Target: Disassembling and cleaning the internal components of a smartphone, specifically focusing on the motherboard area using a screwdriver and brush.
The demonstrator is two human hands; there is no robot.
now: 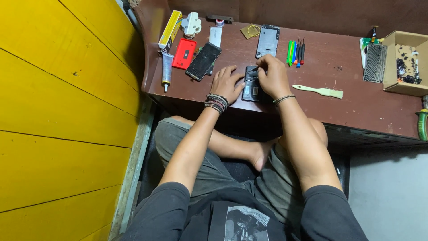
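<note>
left hand: my left hand (226,81) lies flat, fingers spread, pressing the left edge of the open phone (252,85) to steady it; it grips nothing.
right hand: my right hand (273,76) is pinched narrow around a thin dark tool (253,69), its tip on the top end of the phone.
phone: back off, insides showing, flat on the counter (356,98) near its front edge, between my two hands.
risk, slip: I judge that the tip could skid off and gouge the board, because the pinch is high and the phone is only held from one side.
risk, slide: if the flat hand eases, the phone could creep toward the front edge, which is close below it.
risk, knock: my right elbow swinging out could sweep the brush (317,91), just right of the phone.
count, phone parts: one open phone; one dark screen panel (203,61) left of it; one frame (268,41) above it; one red case (184,53) further left.
count, drivers: about five coloured tools (295,52) above-right of the phone; I cannot tell the exact count.
count, glue: one tube (166,70), one yellow box (170,29), far left.
count, other: one cardboard box (403,62) far right, one brush.
</note>
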